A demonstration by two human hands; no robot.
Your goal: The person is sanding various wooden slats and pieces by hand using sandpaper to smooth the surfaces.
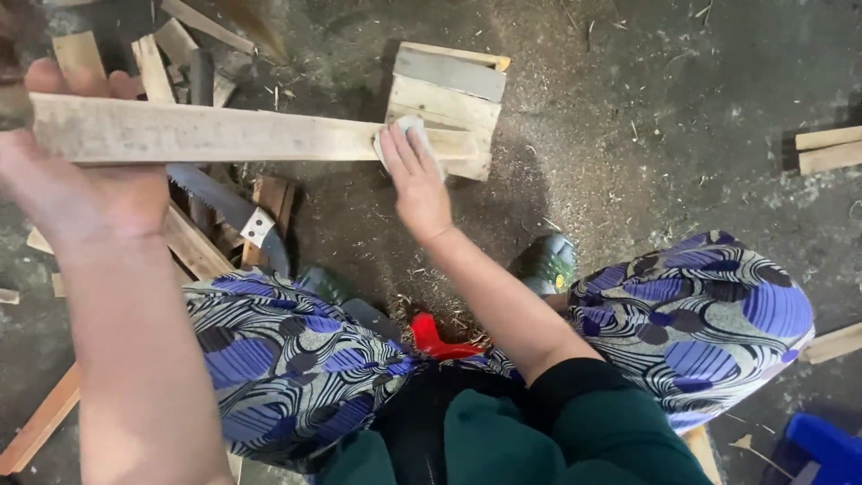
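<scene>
Sanding step in hand, by my read. Left hand (76, 193) clamped round near end of wooden slat (242, 135), held level above floor. Right hand (415, 175) presses pale sanding pad (415, 133) flat on far end, fingers together, over wood block (449, 90). Handsaw (229, 211) lies below. Next stroke needs steady hold, even pressure along grain.
</scene>
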